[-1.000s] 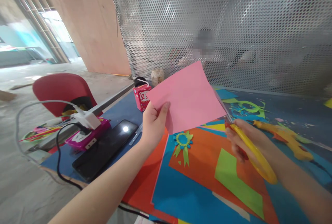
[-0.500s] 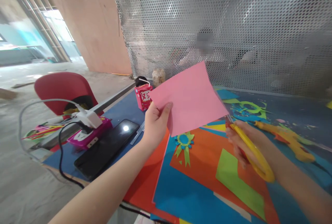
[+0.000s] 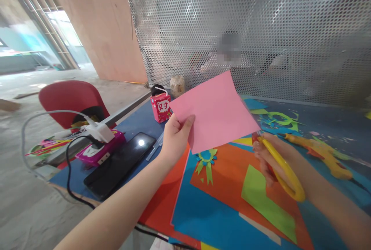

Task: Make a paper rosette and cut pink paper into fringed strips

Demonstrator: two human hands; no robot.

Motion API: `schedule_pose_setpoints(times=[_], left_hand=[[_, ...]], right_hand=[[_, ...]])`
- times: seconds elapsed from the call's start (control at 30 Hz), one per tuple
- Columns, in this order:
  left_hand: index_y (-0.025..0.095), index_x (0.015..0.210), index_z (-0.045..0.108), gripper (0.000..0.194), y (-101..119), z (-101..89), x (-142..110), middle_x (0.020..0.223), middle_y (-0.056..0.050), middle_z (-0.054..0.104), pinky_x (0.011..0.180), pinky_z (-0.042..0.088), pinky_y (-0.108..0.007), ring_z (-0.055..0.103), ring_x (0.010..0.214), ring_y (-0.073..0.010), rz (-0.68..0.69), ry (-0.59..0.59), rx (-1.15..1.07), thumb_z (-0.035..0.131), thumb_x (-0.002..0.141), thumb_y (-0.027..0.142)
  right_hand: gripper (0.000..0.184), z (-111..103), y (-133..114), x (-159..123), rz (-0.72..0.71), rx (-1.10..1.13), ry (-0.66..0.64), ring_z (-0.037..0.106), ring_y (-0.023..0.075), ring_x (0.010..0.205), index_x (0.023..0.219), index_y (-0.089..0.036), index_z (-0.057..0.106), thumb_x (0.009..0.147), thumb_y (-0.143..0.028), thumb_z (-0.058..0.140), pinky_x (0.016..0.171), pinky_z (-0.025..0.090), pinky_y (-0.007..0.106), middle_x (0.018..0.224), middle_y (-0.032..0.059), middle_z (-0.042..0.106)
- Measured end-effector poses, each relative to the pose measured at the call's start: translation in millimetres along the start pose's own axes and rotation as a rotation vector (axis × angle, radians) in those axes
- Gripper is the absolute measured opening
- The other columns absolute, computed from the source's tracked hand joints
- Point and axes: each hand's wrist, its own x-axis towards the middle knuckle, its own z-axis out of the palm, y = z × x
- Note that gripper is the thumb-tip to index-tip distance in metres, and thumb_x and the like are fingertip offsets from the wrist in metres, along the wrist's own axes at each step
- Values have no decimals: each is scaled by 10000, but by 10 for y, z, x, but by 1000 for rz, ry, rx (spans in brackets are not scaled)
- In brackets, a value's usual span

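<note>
Pink paper (image 3: pixel 216 113), held up over the table (image 3: pixel 145 124), is pinched at its left edge by the left hand (image 3: pixel 176 138); the right hand (image 3: pixel 282 147) grips scissors (image 3: pixel 285 167) at the lower right corner. Below lies a rosette (image 3: pixel 207 158); beyond stand a juice box (image 3: pixel 161 111) and perforated screen (image 3: pixel 261 18).

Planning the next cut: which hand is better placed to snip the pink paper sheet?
Right hand, likely: it holds yellow-handled scissors by the right corner of the sheet; left hand grips its left side.

Daylight bleaches the tall white rectangular opening (image 3: pixel 65 28). Glare dots the glossy black rectangular phone (image 3: pixel 120 165) — the silvery perforated metal screen (image 3: pixel 252 18) glints.
</note>
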Motion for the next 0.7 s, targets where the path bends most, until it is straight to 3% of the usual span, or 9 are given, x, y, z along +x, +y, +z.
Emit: schedule_pose_setpoints(times=[0.13,0.33,0.6,0.7], left_hand=[[171,928,580,176,8,0,-8,1029,-61,686,816,499,-327,633,950,-193,5,-11,5,591,785,273],[168,938,592,183,10,8,-20,1031,-66,687,821,502,-342,635,950,-201,2,-39,51,582,792,278],[176,978,605,222,18,9,-26,1019,-66,690,852,503,-375,637,948,-210,-29,-59,28,589,789,291],[177,952,613,203,14,9,-29,1005,-61,694,851,502,-376,639,944,-210,-31,-72,31,594,786,291]], right_hand=[[293,-36,27,22,40,83,-38,423,97,224,736,-258,370,785,-538,441,282,290,208,418,-117,428],[305,-36,10,-22,-42,9,3,424,112,243,733,-266,379,814,-558,414,311,285,211,332,-117,388],[298,-9,-30,-12,27,84,-3,405,109,209,721,-269,370,784,-554,427,266,295,218,371,-122,358],[290,-20,-22,-5,14,15,3,430,114,231,710,-271,365,783,-546,419,292,304,230,388,-113,370]])
